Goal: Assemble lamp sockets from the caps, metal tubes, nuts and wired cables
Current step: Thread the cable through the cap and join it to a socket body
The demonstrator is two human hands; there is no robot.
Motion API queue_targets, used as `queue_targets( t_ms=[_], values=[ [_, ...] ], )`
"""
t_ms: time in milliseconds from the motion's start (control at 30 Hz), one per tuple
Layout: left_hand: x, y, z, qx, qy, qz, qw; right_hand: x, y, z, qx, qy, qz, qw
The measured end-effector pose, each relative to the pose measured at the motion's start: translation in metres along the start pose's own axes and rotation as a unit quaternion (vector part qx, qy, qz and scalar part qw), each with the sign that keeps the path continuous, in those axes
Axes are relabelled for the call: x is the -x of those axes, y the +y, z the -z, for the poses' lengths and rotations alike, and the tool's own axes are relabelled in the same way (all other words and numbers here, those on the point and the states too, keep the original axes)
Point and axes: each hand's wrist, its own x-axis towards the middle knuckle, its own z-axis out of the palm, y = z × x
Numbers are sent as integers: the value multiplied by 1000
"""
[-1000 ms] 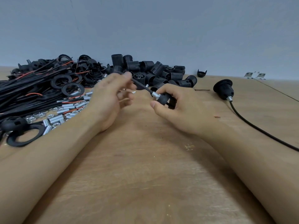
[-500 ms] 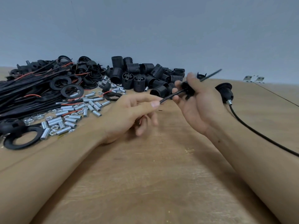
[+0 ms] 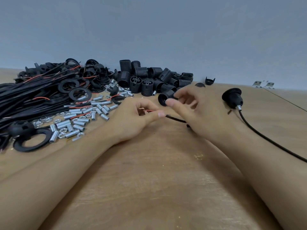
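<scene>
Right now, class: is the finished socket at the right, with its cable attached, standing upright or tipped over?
Tipped. The finished socket lies on the table, its metal tube pointing toward the camera, with the cable trailing off to the right.

Small assembly workshop / piecework station. Evidence: bare wooden worktop [image 3: 149, 188] against plain grey-blue wall [image 3: 149, 30]; parts kept in bulk, loose, unsorted by container: heap of black wired cables [image 3: 25, 98], pile of threaded black socket bodies [image 3: 149, 77], scatter of metal tubes [image 3: 78, 120] and nuts [image 3: 44, 119]. One finished socket on its cable [image 3: 232, 98] set apart at right.
</scene>
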Motion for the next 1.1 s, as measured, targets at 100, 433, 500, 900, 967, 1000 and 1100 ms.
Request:
queue_targets(
  t_ms=[100,433,500,900,967,1000,1100],
  values=[
    [-1,2,1,87,-11,19,996,3,-2,-12,-100,-118,24,988],
    [-6,6,7,255,11,106,961,-2,3,-12,-168,-95,-5,981],
    [-6,7,6,272,19,114,955,-1,3,-13,-181,-102,-20,978],
    [-3,10,3,255,20,74,964,1,0,-13,-254,-109,-13,961],
    [-3,10,4,248,29,64,966,2,-1,-12,-268,-101,-25,958],
    [-3,10,4,246,34,60,967,2,-1,-12,-281,-98,-34,954],
    [-3,9,4,253,42,48,965,3,-3,-12,-306,-90,-53,946]
  ],
)
